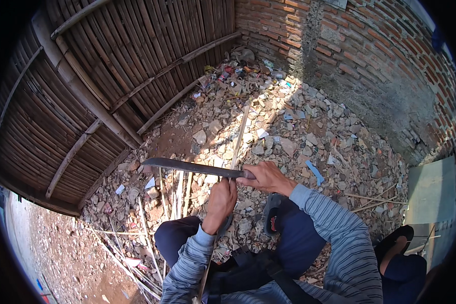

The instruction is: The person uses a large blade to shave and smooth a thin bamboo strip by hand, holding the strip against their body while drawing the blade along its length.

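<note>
My right hand (266,177) is closed round the handle of a machete (195,167). Its long dark blade points left, crossing a thin bamboo strip (240,136). Just below the blade, my left hand (221,198) is closed on that strip. Away from me, the strip's pale far end reaches out over the rubble, and its near end runs back along my left forearm toward my lap. The two hands are close together, and the blade hides a short piece of the strip.
Broken stones and litter (289,147) cover the ground. A bamboo-slat wall (137,55) rises on the left, a brick wall (359,55) at the back right. More bamboo strips (177,195) lie left of my knees. Another person's foot (395,248) shows at the lower right, near a pale panel (431,191).
</note>
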Motion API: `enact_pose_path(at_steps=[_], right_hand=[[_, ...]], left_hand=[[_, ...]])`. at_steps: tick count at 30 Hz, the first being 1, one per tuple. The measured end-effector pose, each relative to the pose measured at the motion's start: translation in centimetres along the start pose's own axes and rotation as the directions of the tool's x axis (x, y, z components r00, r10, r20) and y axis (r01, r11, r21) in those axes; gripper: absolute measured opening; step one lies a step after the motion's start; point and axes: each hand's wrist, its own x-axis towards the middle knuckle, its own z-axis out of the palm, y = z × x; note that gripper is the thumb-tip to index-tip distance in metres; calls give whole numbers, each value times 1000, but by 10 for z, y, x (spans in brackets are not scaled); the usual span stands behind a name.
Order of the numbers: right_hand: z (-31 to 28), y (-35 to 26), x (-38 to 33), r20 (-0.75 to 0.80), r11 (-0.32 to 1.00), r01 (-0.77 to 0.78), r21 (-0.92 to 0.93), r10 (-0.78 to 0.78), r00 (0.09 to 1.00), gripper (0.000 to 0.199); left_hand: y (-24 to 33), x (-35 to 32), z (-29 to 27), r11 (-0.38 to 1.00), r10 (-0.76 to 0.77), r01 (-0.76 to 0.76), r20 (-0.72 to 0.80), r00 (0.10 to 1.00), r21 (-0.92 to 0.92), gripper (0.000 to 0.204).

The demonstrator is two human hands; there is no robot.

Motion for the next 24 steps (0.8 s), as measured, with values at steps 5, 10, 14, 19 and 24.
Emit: enact_pose_path(at_steps=[5,10,14,19,24], right_hand=[[8,3,4,-52,999,11,-53,-14,999,64],[7,6,2,-64,997,-32,-65,28,998,58],[9,12,3,-93,997,-23,-75,16,996,62],[3,11,6,-35,988,-54,-143,49,998,59],[3,19,4,-94,992,-104,-74,97,991,61]], left_hand=[[-15,-2,1,993,97,-98,17,995,70,27],[-4,-2,-3,999,31,-33,46,998,36,28],[-2,-2,-3,1000,19,-20,53,998,14,29],[-16,-6,1,992,113,-115,33,993,55,29],[-2,-6,0,998,58,-58,32,998,8,29]])
